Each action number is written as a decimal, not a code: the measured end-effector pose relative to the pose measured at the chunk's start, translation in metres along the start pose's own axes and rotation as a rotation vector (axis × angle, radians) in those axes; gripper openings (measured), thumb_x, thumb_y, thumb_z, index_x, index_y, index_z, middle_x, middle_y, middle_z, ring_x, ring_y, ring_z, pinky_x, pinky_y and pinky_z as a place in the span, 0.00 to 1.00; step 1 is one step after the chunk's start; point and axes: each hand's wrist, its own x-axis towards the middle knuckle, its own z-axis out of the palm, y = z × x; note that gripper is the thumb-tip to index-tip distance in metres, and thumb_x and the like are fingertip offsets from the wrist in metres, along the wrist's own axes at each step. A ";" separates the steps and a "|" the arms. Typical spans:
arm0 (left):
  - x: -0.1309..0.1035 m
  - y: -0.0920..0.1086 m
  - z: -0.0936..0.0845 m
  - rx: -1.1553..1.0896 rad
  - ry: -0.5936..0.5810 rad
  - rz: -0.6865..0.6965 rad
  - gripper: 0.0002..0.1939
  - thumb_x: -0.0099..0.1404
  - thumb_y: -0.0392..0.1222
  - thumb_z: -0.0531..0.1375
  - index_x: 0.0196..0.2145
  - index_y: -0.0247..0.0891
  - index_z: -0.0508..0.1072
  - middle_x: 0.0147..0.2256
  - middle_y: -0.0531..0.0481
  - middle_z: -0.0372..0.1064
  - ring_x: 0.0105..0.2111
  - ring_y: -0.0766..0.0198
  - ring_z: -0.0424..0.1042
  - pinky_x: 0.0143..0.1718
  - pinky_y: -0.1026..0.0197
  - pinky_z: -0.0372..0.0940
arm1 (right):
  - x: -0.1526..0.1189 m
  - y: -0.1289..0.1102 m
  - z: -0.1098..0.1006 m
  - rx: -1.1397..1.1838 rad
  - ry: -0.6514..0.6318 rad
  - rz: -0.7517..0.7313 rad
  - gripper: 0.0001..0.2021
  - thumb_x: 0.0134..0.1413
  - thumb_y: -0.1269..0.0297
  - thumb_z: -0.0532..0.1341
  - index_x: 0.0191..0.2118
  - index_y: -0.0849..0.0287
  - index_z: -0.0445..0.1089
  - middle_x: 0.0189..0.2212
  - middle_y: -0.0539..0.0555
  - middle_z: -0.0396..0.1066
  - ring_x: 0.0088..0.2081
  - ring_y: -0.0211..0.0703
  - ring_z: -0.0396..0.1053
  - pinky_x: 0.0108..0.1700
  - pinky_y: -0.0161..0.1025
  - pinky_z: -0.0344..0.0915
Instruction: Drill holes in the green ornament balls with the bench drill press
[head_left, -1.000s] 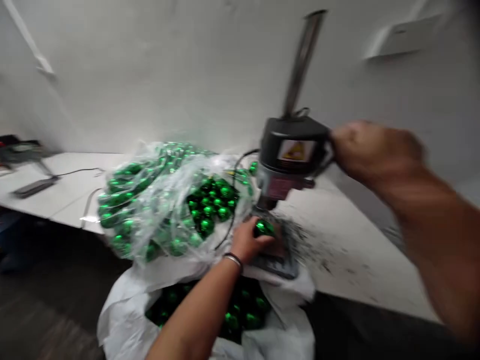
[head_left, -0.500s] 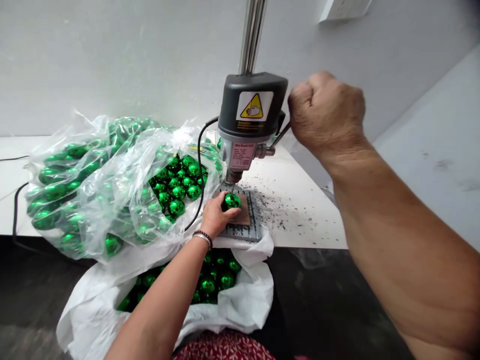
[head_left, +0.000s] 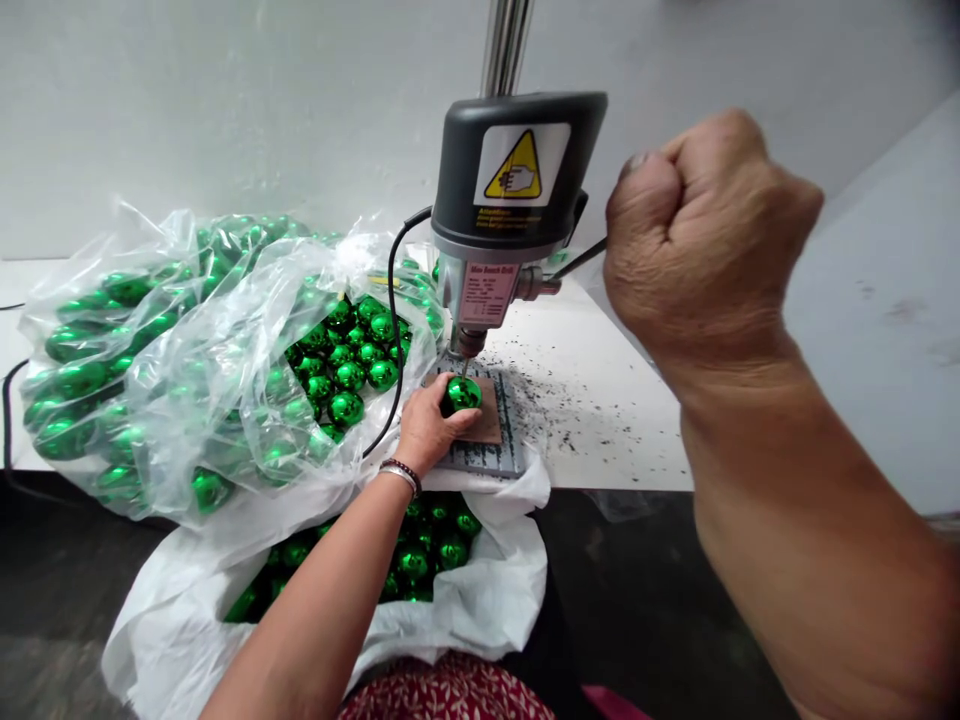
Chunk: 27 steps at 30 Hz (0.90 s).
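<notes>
1. The green ball point(head_left: 464, 396) was round and mirror-glossy, with bright highlights and dark reflections. It sat on a flat brown pad point(head_left: 489, 424) directly below the drill bit point(head_left: 465, 366); whether the tip touched it could not be told.
2. Of the 2 hands, the left hand point(head_left: 429, 420) was curled partway closed, thumb and fingers gripping the ball from its left side.
3. The right hand point(head_left: 709, 225) was a tight fist around the outer end of the lever point(head_left: 581, 260) on the bench drill point(head_left: 517, 175).
4. The pad lay on a grey base plate point(head_left: 512, 455), and dark shavings point(head_left: 574, 405) littered the white tabletop point(head_left: 637, 455) to the right.
5. Left of the drill, a clear plastic bag point(head_left: 232, 340) bulged with similar balls; a black cord point(head_left: 394, 300) looped in front of its opening.
6. Nearest the person, an open white sack point(head_left: 499, 600) held more green balls, partly hidden by the left forearm point(head_left: 322, 600) crossing over it.
</notes>
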 end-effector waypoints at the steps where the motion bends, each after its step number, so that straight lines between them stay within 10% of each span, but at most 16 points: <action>1: 0.000 0.000 0.000 0.003 0.001 0.003 0.23 0.59 0.47 0.68 0.51 0.42 0.74 0.34 0.50 0.75 0.38 0.56 0.72 0.42 0.57 0.65 | -0.003 0.002 0.001 -0.005 0.008 -0.011 0.17 0.68 0.57 0.45 0.42 0.64 0.65 0.39 0.58 0.70 0.41 0.41 0.71 0.47 0.42 0.63; 27: -0.001 0.001 0.001 0.044 0.015 -0.015 0.25 0.60 0.48 0.68 0.54 0.41 0.73 0.36 0.49 0.75 0.39 0.56 0.72 0.43 0.58 0.65 | -0.059 0.021 0.025 0.175 0.268 -0.147 0.25 0.69 0.48 0.38 0.37 0.61 0.62 0.32 0.53 0.68 0.36 0.38 0.72 0.41 0.41 0.69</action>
